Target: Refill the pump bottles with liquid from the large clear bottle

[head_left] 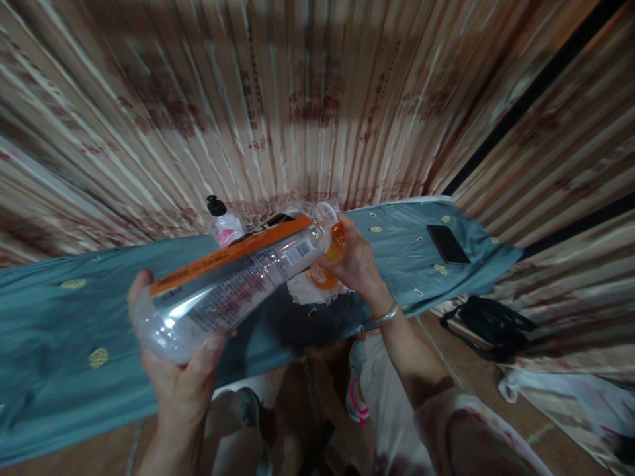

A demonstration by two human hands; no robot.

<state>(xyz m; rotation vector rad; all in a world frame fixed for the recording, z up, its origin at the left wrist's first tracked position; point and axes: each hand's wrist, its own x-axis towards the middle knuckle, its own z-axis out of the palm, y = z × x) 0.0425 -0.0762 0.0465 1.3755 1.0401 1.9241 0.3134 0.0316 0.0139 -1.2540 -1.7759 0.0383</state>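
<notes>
My left hand (pixel 181 377) is closed round the base of a large clear bottle (pixel 238 284) with an orange and black label and a barcode. The bottle is tilted, its open neck pointing up to the right. Close by the neck, my right hand (pixel 354 258) is wrapped round an orange see-through bottle (pixel 337 241), partly hidden by my fingers and the clear bottle. Under it lies a white cloth (pixel 315 291). Behind the clear bottle stands a pump bottle (pixel 225 225) with a black top and a pink label.
A teal cloth (pixel 74 317) with yellow patterns covers the long narrow table. Its right part bears a dark phone (pixel 448 244). A black bag (pixel 489 327) sits at the lower right. Pleated curtains (pixel 307 99) hang behind the table, with dark poles (pixel 536 99) to the right.
</notes>
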